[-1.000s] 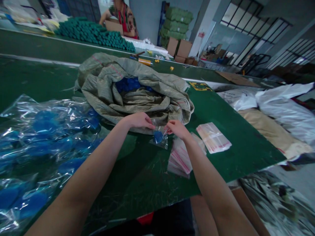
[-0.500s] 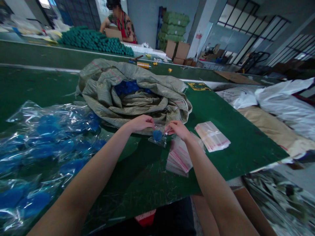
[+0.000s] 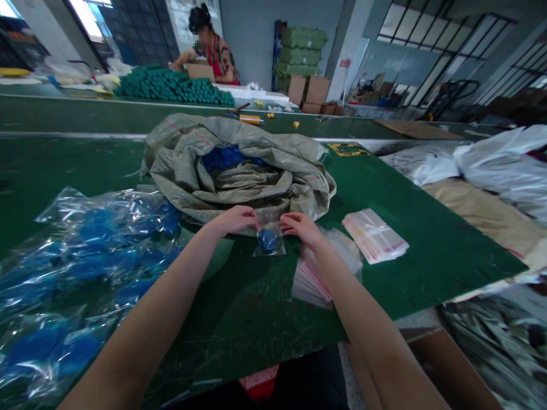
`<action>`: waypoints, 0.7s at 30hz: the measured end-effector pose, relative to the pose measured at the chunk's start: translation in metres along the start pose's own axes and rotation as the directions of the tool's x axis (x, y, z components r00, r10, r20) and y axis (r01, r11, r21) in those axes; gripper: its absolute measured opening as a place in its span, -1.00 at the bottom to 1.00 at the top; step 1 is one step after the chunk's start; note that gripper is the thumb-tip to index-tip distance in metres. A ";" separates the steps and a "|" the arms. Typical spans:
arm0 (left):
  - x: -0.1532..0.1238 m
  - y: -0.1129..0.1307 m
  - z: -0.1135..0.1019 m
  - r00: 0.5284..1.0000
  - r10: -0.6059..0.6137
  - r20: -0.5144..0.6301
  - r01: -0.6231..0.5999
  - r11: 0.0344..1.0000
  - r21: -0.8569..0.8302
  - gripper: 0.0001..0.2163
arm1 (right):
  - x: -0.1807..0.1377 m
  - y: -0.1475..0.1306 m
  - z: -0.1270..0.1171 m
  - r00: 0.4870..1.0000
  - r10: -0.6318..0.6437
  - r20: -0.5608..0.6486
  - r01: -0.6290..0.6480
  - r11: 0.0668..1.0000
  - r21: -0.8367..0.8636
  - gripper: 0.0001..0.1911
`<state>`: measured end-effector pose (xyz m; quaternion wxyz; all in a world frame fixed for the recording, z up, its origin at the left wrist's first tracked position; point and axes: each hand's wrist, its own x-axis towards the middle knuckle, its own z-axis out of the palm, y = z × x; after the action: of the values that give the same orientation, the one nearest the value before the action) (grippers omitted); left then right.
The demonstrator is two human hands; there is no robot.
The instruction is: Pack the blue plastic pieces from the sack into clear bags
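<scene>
Between my hands hangs a small clear plastic bag [image 3: 277, 249] with a round blue object [image 3: 268, 240] in its lower part. The fingertips of my left hand [image 3: 237, 220] pinch the bag's upper left edge. On its upper right edge are the closed fingers of my right hand [image 3: 302, 226]. Just behind lies a big grey-green woven sack [image 3: 179, 165], its mouth rolled open on blue pieces [image 3: 224, 158]. Under my right forearm a fanned stack of flat clear bags [image 3: 310, 285] rests on the green table [image 3: 239, 319].
Many filled bags of blue objects [image 3: 94, 265] cover the table's left side. A second stack of flat bags [image 3: 376, 236] lies at the right. Beyond are a pile of green rolls [image 3: 171, 85] and a person [image 3: 220, 57] with a cardboard box [image 3: 200, 71]. White sacks [image 3: 499, 165] stand right.
My view has shifted slightly. Both hands and the bag have moved a little left, and the bag now hangs straighter and flatter. The person at the back has stretched an arm to the left.
</scene>
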<state>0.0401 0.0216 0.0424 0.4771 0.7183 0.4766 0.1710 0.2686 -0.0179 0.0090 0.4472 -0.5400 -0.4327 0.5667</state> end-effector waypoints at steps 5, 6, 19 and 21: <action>0.000 0.005 0.002 0.999 0.013 0.051 -0.010 0.999 -0.052 -0.77 | 0.004 -0.006 0.010 0.999 -0.007 -0.032 0.003 0.993 -0.118 -0.80; 0.000 0.005 0.002 0.998 0.016 0.058 -0.013 0.998 -0.064 -0.77 | 0.005 -0.007 0.012 0.999 -0.022 -0.037 0.016 0.990 -0.138 -0.79; 0.011 -0.008 -0.006 0.995 -0.047 -0.085 0.059 0.986 0.157 -0.76 | 0.017 0.009 0.009 0.995 -0.047 -0.088 0.057 0.992 0.115 -0.93; 0.009 -0.004 -0.003 0.954 0.108 -0.279 -0.017 0.951 0.309 -0.78 | 0.019 0.010 0.009 0.994 -0.047 -0.095 0.059 0.990 0.125 -0.91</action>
<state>0.0404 0.0314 0.0381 0.2796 0.7646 0.5393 0.2153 0.2593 -0.0021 -0.0043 0.5152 -0.5240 -0.3889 0.5557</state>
